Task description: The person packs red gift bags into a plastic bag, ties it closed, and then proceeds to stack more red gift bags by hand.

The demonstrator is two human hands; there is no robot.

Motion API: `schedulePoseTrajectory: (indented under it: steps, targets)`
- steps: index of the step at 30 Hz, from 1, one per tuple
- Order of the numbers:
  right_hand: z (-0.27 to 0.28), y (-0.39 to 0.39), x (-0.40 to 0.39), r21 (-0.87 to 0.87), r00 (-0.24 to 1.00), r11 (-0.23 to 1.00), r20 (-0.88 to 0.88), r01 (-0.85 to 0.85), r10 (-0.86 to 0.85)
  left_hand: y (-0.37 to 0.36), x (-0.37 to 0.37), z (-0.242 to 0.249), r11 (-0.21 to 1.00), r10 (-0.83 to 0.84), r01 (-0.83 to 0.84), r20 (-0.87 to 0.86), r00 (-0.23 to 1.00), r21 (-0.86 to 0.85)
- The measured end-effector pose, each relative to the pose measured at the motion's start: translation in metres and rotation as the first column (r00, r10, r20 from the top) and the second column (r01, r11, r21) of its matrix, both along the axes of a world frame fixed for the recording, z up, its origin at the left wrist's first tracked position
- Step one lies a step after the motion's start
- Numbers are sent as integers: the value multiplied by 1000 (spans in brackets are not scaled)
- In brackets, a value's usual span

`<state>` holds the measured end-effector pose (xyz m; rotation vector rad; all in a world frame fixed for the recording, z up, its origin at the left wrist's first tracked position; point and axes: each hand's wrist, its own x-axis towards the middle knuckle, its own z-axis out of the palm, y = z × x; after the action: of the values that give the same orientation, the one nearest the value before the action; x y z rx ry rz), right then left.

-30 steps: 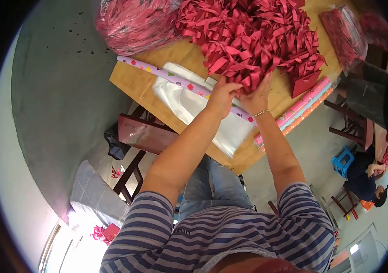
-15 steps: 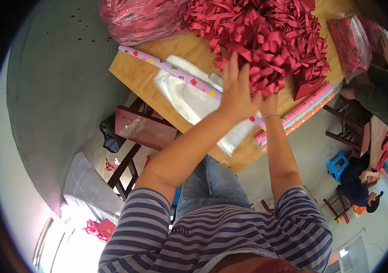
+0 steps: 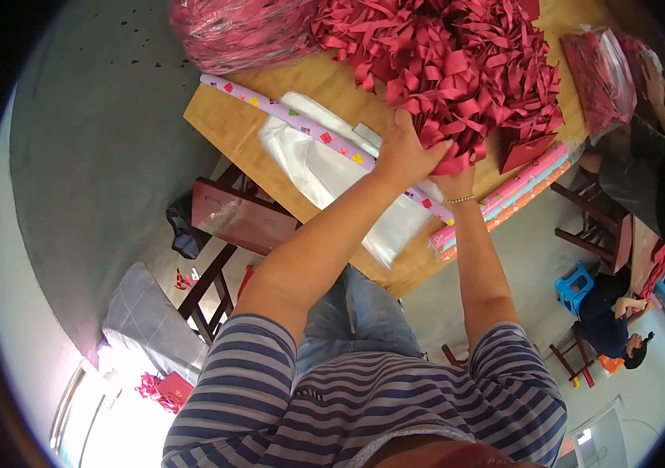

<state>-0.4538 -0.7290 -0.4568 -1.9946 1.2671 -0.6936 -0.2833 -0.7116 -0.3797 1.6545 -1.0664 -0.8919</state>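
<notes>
A large heap of red ribbon loops [image 3: 457,86] lies on the wooden table in front of me. My left hand [image 3: 406,152] grips the left side of the near bundle of loops, thumb across its front edge. My right hand [image 3: 456,186] holds the same bundle from below and to the right; most of its fingers are hidden behind the ribbons. Dark red paper bags [image 3: 527,152] show beneath the loops on the right. Under my left forearm lie a lilac patterned roll [image 3: 325,136] and clear plastic sleeves [image 3: 309,168].
A plastic-wrapped red bundle [image 3: 247,35] sits at the table's far left, another red pack [image 3: 601,78] at the right. Pink, blue and orange rolls [image 3: 504,199] line the near-right edge of the wooden table [image 3: 219,113]. Wooden chairs and two other people are around.
My left hand has come down from over the loops, its fingers closing on the bundle's left side. My right hand stays at the bundle's near end. The view shifts slightly.
</notes>
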Motion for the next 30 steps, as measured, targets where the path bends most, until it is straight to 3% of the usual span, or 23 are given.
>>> schedulePoseTrajectory:
  steps: [2,4,6,7,9,11,14,16,17,20,24,26,27,30]
  targets:
    - [-27,8,-8,252,967,965,222,70,-128,0,-11,12,996,73,-86,-284,956,-37]
    - [-38,8,-18,230,976,972,197,49,-96,-16,-7,11,986,-139,168,-524,840,9]
    - [-40,7,-24,10,1000,1000,-7,-29,29,-21,-12,9,969,-216,245,-336,917,43]
    - [-36,9,-26,3,999,1000,-17,-31,31,-21,-23,9,981,-183,182,1,983,60]
    - [-28,13,-28,6,1000,1000,-19,-16,16,-18,-45,12,990,-130,86,481,867,113]
    - [-21,17,-27,31,1000,1000,-6,2,-2,-17,-61,4,986,-105,73,216,971,152]
    - [-9,22,-29,65,1000,998,3,17,-17,-15,-74,21,954,-114,98,41,993,282]
    - [3,33,-32,95,999,995,6,32,-33,-9,-75,60,892,-182,122,98,978,436]
    - [12,41,-34,113,999,992,2,46,-46,-3,-76,67,939,-189,119,195,962,323]
    - [36,59,-44,182,997,981,11,69,-72,19,-72,98,976,-195,160,274,942,145]
    - [69,78,-58,328,994,941,36,83,-101,28,-49,149,823,-464,366,141,875,434]
    - [83,80,-66,431,990,898,58,91,-128,23,-36,159,709,-514,425,0,858,563]
    - [90,80,-70,501,986,860,71,93,-148,21,-32,159,642,-528,456,-75,846,617]
    - [95,68,-80,741,952,665,131,92,-278,27,-34,118,689,-409,420,-162,898,591]
